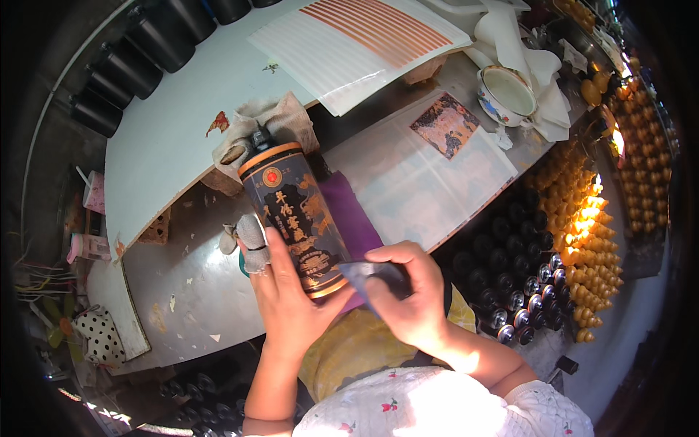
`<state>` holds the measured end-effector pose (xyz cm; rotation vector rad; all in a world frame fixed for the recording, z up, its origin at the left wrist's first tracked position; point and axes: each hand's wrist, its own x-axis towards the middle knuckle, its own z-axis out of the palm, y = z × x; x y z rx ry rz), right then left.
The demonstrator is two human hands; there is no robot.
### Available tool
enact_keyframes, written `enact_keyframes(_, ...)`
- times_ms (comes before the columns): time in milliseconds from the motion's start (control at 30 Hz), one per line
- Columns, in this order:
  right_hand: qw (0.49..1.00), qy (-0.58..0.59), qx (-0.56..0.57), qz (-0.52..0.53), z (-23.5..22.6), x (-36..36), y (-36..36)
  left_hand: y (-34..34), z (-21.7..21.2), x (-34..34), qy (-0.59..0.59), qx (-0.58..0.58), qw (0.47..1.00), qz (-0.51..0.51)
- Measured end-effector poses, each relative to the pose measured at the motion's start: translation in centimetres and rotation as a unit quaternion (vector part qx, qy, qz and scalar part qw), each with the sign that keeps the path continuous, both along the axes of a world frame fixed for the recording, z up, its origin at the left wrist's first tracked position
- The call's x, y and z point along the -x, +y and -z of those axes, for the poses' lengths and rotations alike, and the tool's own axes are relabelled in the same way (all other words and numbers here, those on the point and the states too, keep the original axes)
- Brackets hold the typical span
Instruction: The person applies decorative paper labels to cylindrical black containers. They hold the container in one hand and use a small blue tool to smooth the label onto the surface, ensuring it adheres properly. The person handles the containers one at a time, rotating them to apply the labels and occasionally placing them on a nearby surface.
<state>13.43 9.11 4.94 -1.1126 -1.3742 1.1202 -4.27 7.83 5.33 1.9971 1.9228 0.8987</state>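
A black bottle (297,211) with gold and orange decoration lies tilted in front of me, its neck end pointing away. My left hand (287,302) grips it near its base from the left and below. Grey cloth (252,237) is wrapped around a finger of that hand. Pinched in my right hand (416,295) is a flat, dark, flexible scraper (362,274), its edge at the bottle's lower orange band. The neck end is over a crumpled whitish cloth (295,120). Behind the bottle shows a purple cloth (353,211).
Striped orange-and-white sheets (364,44) lie on the pale board (182,109). A printed decal sheet (445,125) and an enamel bowl (508,95) are at the right. Black bottles (156,40) line the back left. Dark bottles (510,269) and gold gourd-shaped pieces (586,233) crowd the right.
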Motion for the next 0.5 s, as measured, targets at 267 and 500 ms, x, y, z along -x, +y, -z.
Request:
enact_keyframes(267,0.999,0.031,0.035,-0.005,0.8,0.3,0.3,0.1,0.9,1.3,0.04,-0.018,0.999,0.027)
enact_keyframes(500,0.997,0.06,0.052,-0.008,0.7,0.0,0.1,-0.2,1.7,1.5,0.003,-0.028,0.999,0.046)
